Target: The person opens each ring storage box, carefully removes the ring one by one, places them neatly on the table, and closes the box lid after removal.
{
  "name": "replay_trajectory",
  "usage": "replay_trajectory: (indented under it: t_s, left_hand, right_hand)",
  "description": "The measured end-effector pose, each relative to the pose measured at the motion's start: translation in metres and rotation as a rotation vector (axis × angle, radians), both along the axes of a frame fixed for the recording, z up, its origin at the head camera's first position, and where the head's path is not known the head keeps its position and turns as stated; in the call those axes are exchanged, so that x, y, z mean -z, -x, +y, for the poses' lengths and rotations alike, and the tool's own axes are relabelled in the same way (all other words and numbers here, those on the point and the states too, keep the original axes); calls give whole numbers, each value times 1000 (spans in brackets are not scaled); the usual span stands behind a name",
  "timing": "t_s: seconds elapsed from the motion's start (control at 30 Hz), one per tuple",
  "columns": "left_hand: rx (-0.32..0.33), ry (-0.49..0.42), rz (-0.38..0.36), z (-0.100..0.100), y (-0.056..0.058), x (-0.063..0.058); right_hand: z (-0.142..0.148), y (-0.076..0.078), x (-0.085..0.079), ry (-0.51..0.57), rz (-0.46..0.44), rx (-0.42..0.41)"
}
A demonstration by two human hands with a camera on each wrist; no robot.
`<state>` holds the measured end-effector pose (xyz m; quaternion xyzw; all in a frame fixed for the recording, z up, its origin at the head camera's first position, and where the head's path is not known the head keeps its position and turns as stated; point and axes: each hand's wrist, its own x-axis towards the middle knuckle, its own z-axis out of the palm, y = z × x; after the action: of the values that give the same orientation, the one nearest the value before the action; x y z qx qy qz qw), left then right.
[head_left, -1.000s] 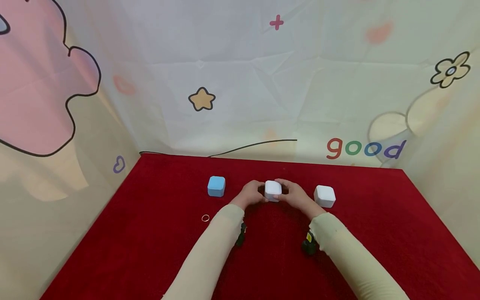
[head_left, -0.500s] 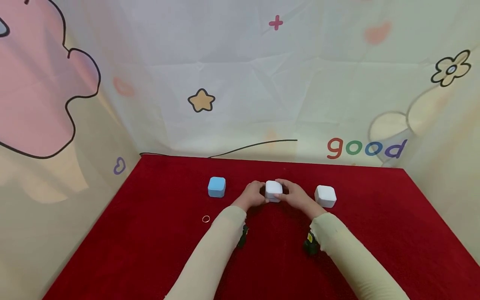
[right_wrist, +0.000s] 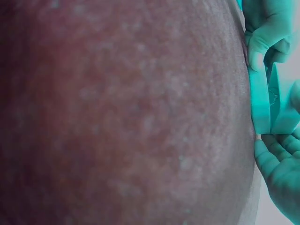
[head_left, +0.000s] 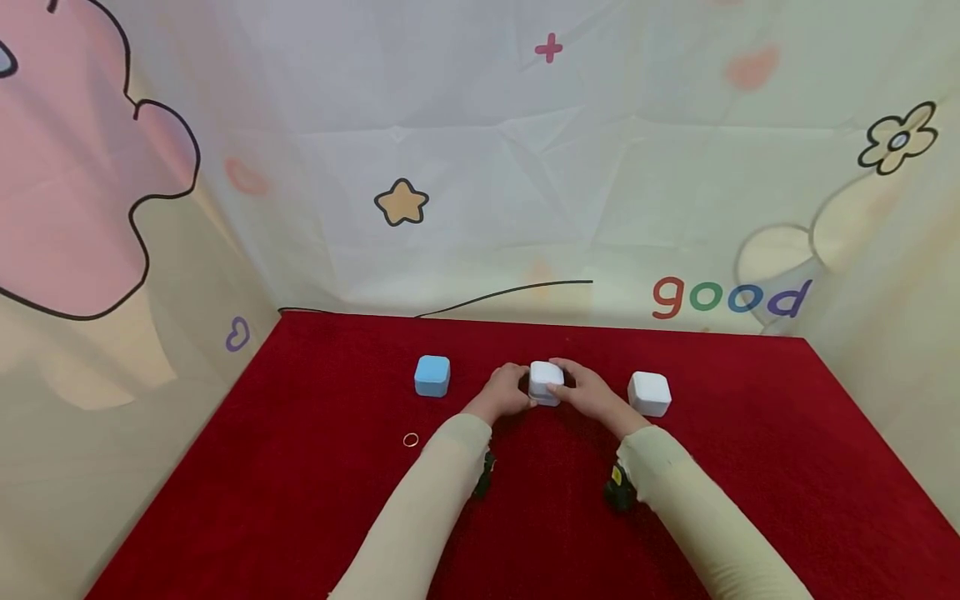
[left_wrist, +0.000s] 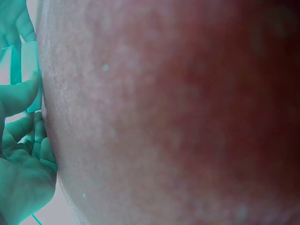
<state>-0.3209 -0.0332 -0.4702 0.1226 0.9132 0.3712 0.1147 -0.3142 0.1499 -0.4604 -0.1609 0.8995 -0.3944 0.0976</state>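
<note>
Both hands hold a small white box with rounded corners [head_left: 545,375] near the middle of the table. My left hand [head_left: 502,392] grips its left side low down, fingers behind and thumb in front. From the right, my right hand [head_left: 587,392] pinches the upper part, its thumb at the front. The top of the box is tilted, and a wedge-shaped gap shows between its two halves [right_wrist: 260,101] in the right wrist view. Skin close to the lens covers most of both wrist views.
A light blue box [head_left: 432,376] stands to the left, and another white box [head_left: 649,393] to the right behind the right wrist. A thin ring [head_left: 411,440] lies beside the left forearm. Red cloth [head_left: 300,467] covers the table; a printed curtain [head_left: 480,167] hangs behind.
The right thumb has risen slightly and the box's top has tilted, with a seam showing at the front. The left hand, the other boxes and the ring stay in place.
</note>
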Motion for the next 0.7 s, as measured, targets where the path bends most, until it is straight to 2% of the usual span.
replay_trajectory:
  t_s: [0.3,0.7]
  left_hand:
    - [-1,2,1,0,3,-1]
    - [-5,-6,-13,1,0,1]
  right_hand:
    - [-3,2,-7,-8,-64,23]
    - [-1,1,-6,12,-90,12]
